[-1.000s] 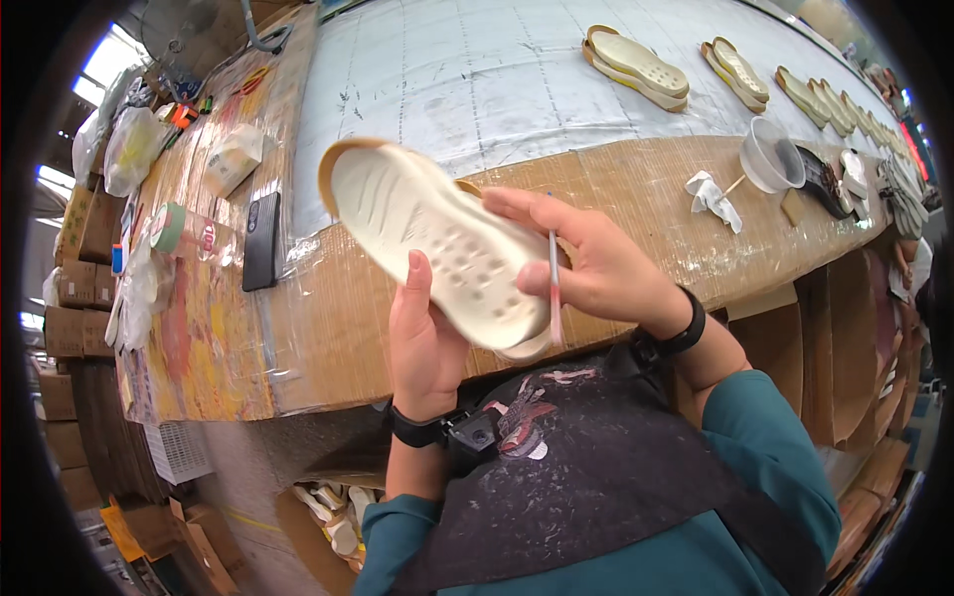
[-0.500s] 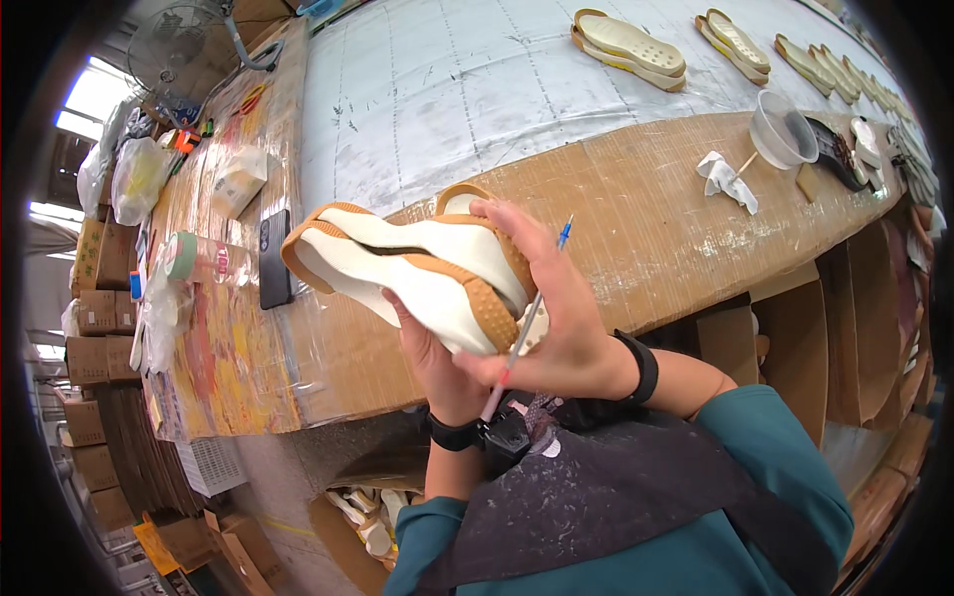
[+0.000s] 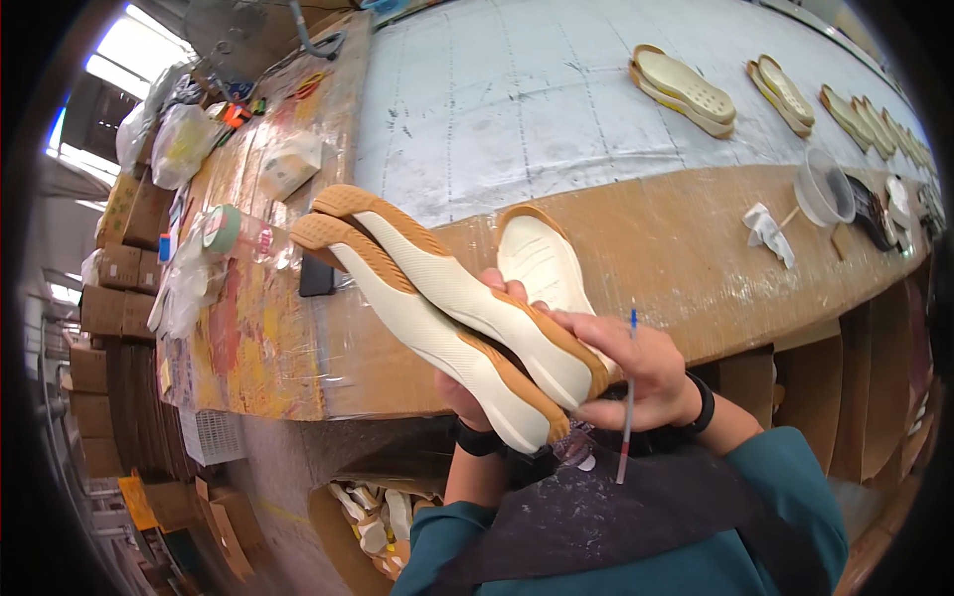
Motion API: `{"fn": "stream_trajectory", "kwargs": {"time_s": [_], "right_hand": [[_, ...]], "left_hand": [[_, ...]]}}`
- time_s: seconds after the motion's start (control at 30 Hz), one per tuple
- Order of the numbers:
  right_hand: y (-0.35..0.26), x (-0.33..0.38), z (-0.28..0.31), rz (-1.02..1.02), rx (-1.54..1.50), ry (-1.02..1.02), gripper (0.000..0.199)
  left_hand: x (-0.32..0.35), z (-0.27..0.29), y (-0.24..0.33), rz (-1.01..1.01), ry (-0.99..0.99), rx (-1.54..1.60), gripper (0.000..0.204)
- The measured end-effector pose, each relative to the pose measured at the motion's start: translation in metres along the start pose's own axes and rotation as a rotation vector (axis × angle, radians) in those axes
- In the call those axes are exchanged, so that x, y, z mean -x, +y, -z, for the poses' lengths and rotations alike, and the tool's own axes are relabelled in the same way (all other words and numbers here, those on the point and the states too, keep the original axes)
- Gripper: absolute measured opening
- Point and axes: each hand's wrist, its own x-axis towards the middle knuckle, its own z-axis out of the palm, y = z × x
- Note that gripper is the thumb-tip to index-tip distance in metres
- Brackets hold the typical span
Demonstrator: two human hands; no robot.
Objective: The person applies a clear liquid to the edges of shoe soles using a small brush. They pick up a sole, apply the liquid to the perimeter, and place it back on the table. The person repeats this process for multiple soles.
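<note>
Right over my apron [image 3: 616, 517], both hands clamped the shoe soles [image 3: 447, 308]: left hand [image 3: 467, 392] underneath, right hand [image 3: 621, 363] on top, pen [image 3: 627, 397] tucked in. A second earlier I'd held one sole; now a stack. Bench edge [image 3: 397, 387] sat close, open tabletop [image 3: 517, 109] beyond.

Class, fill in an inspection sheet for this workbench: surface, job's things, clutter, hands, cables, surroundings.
Surface: long workbench, brown cardboard at the near edge, grey gridded sheet behind.
Job's things: two cream shoe soles with tan edging held together above the bench; a third sole behind them.
Clutter: clear plastic cup, crumpled white wipe, tape roll, plastic bags, more soles in a row.
Hands: left hand under the soles; right hand on them, also holding a thin brush.
Cables: nothing seen.
Surroundings: stacked cardboard boxes at left.
</note>
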Motion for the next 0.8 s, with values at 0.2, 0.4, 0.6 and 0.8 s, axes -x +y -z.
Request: {"fn": "stream_trajectory", "kwargs": {"time_s": [0.2,0.4,0.6,0.8], "right_hand": [[0.003,0.003,0.004,-0.009,-0.053,-0.015,0.054],[0.027,0.015,0.016,-0.505,-0.086,0.210,0.044],[0.069,0.031,0.009,-0.739,-0.344,0.166,0.063],[0.074,0.023,-0.008,-0.790,-0.202,0.158,0.062]], "left_hand": [[-0.002,-0.008,0.007,0.115,0.037,0.005,0.051],[0.001,0.011,0.033,0.411,0.445,-0.539,0.044],[0.010,0.049,0.013,0.388,0.294,-1.354,0.056],[0.023,0.051,0.011,0.436,0.410,-0.560,0.066]]}}
